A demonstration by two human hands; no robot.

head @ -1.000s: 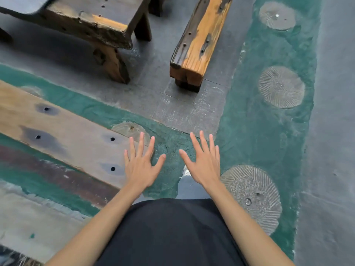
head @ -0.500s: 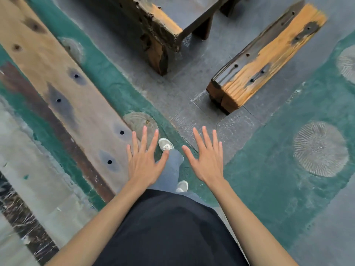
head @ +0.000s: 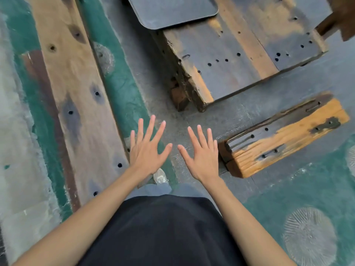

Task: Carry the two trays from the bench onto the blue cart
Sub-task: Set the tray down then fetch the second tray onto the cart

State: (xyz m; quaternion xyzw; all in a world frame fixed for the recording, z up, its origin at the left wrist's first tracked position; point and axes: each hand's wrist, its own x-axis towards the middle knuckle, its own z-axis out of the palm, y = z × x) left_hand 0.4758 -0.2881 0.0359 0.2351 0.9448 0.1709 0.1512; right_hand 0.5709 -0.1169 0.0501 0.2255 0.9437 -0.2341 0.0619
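Observation:
A dark grey tray (head: 172,10) with rounded corners lies on the worn wooden bench (head: 240,54) at the top of the head view; its far part is cut off by the frame. A second tray and the blue cart are out of view. My left hand (head: 148,150) and my right hand (head: 201,156) hover side by side in mid-air below the bench end, palms down, fingers spread and straight, holding nothing.
A low orange-brown wooden beam (head: 282,139) lies on the floor just right of my right hand. A long flat plank (head: 76,93) runs along the green and grey floor on the left. Round ribbed discs (head: 309,237) are set in the green strip. My shoe (head: 160,176) shows below my left hand.
The view has swung and moved closer to the bench, bringing a tray into sight at the top. Both hands stay spread and empty in front of me.

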